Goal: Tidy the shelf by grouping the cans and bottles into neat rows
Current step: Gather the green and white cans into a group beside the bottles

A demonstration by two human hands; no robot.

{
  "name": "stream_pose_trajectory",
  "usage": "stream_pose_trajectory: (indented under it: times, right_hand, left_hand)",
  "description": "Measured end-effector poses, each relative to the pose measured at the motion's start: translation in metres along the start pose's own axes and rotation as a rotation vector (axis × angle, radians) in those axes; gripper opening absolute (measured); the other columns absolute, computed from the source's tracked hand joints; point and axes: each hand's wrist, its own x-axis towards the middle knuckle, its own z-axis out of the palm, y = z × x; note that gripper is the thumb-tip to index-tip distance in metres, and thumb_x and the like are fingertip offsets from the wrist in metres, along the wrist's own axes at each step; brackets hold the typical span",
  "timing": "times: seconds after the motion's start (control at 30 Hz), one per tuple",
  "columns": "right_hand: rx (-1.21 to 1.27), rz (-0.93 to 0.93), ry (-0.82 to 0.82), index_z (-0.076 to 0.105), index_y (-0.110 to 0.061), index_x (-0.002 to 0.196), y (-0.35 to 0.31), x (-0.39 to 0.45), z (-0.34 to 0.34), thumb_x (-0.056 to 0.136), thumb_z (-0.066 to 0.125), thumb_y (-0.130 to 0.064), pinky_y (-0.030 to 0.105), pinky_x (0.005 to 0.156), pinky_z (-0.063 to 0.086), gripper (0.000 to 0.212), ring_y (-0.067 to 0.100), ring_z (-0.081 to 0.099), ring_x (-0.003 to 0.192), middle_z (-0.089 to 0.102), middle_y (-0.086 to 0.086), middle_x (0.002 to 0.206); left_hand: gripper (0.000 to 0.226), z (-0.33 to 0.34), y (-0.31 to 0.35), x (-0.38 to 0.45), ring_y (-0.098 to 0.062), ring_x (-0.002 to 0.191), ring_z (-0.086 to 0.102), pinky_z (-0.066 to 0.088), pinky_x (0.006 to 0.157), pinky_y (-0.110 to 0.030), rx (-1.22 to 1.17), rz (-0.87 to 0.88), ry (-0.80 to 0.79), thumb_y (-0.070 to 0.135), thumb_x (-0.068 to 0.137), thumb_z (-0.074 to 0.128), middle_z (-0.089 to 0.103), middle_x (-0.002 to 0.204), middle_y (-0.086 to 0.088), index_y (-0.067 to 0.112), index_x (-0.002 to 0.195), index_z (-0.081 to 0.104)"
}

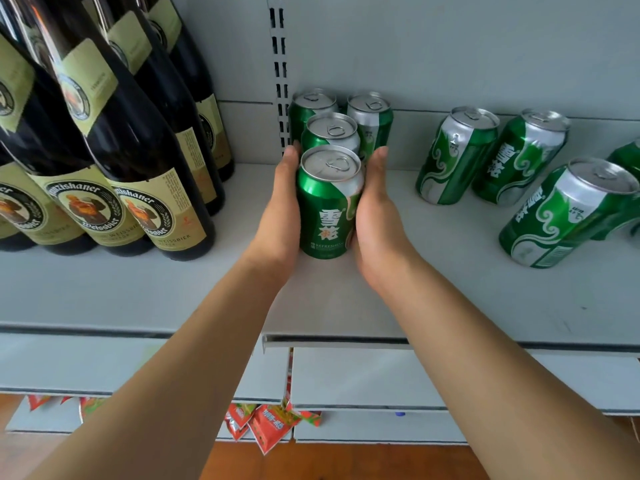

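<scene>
Left hand and right hand, fingers straight, press sides of front green aluminium beer can on grey shelf; smooth, thin-walled, likely dents; hold mid-body.

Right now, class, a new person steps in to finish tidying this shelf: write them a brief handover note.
Left hand and right hand: flat, straight fingers pressing either side of the front can, no curled grip.
Done: four cans stand bunched at the middle; brown bottles are grouped on the left.
Left: square that bunch into straight rows, then bring over the loose cans on the right of the shelf.
</scene>
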Motion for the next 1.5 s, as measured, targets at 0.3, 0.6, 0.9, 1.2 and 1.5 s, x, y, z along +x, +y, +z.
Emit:
stream_pose_trajectory:
  times: [0.3, 0.6, 0.9, 1.2, 1.5]
  right_hand:
    - [-0.059, 0.021, 0.021, 0.059, -0.022, 0.131, -0.004, -0.005, 0.002, 0.096, 0.023, -0.066, 0.020, 0.075, 0.053, 0.067, 0.006, 0.066, 0.083, 0.070, 0.003, 0.111]
    - [-0.097, -0.020, 0.051, 0.067, -0.030, 0.094, 0.001, -0.008, 0.011, 0.094, 0.023, -0.070, 0.034, 0.091, 0.054, 0.059, 0.015, 0.069, 0.094, 0.072, -0.002, 0.092]
    - [-0.743, -0.485, 0.161, 0.044, -0.020, 0.145, -0.017, -0.052, -0.012, 0.103, 0.025, -0.050, 0.013, 0.101, 0.035, 0.055, -0.002, 0.044, 0.127, 0.051, -0.013, 0.137]
    - [-0.824, -0.651, 0.943, 0.035, -0.006, 0.142, -0.015, -0.091, -0.141, 0.081, 0.077, -0.027, 0.038, 0.109, 0.041, 0.076, 0.022, 0.043, 0.130, 0.035, 0.010, 0.141]
    - [-0.899, -0.471, 0.591, 0.054, -0.016, 0.126, -0.034, -0.066, -0.169, 0.074, 0.078, -0.024, 0.004, 0.081, 0.042, 0.057, 0.001, 0.056, 0.096, 0.059, -0.003, 0.120]
  left_hand:
    - [0.052, 0.002, -0.001, 0.008, -0.021, 0.109, 0.068, 0.053, 0.097, -0.033, -0.038, 0.040, 0.025, 0.047, 0.103, 0.028, 0.072, 0.117, -0.010, 0.016, 0.125, 0.063]
    - [0.052, 0.003, 0.006, 0.003, -0.011, 0.073, 0.073, 0.056, 0.063, -0.018, -0.071, 0.039, -0.003, 0.040, 0.105, 0.023, 0.076, 0.078, -0.003, 0.013, 0.097, 0.067]
    - [0.047, -0.005, 0.022, -0.004, 0.000, 0.115, 0.061, 0.041, 0.107, -0.029, 0.227, 0.191, 0.128, 0.057, 0.094, 0.039, 0.069, 0.119, 0.016, 0.030, 0.123, 0.063]
    - [0.034, 0.086, 0.028, -0.034, -0.014, 0.094, 0.064, 0.051, 0.082, -0.028, 0.754, 0.845, -0.010, 0.004, 0.089, 0.042, 0.065, 0.103, -0.003, 0.009, 0.115, 0.063]
    - [0.060, 0.094, -0.067, -0.040, -0.010, 0.126, 0.051, 0.044, 0.100, -0.021, 0.876, 0.211, -0.145, 0.008, 0.093, 0.053, 0.050, 0.142, 0.000, 0.020, 0.149, 0.037]
